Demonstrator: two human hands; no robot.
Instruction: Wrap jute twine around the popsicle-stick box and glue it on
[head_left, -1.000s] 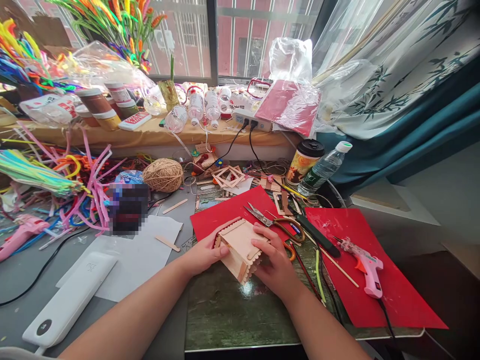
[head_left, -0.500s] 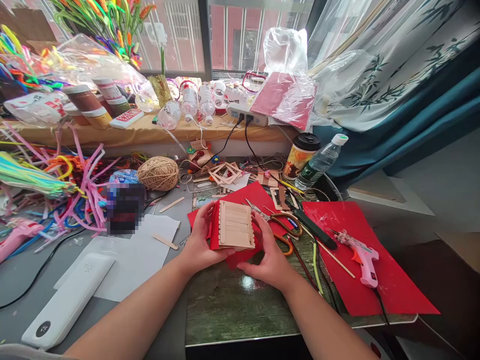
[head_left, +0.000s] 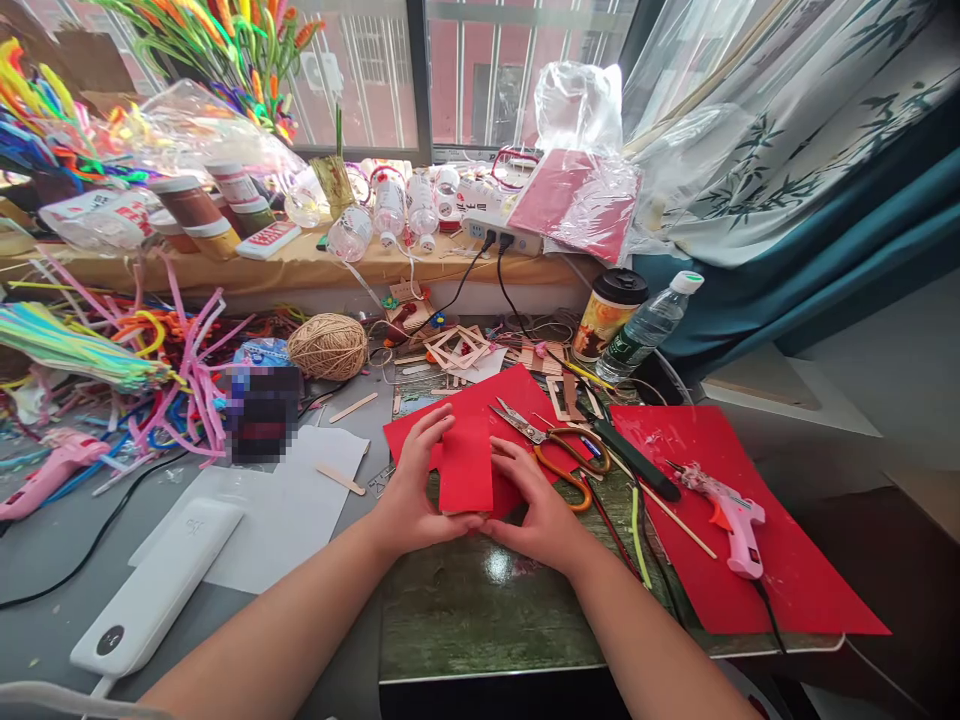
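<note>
Over the dark green tabletop (head_left: pixel 487 625), left hand (head_left: pixel 409 505) and right hand (head_left: pixel 544 520) clasp a red-faced box (head_left: pixel 466 465) between curled fingers (head_left: pixel 421 440).

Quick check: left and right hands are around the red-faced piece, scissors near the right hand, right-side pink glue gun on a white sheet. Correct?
Not quite: the head view shows the right-side pink glue gun on a red sheet. Left hand and right hand are around the red-faced piece, scissors near the right hand.
</note>
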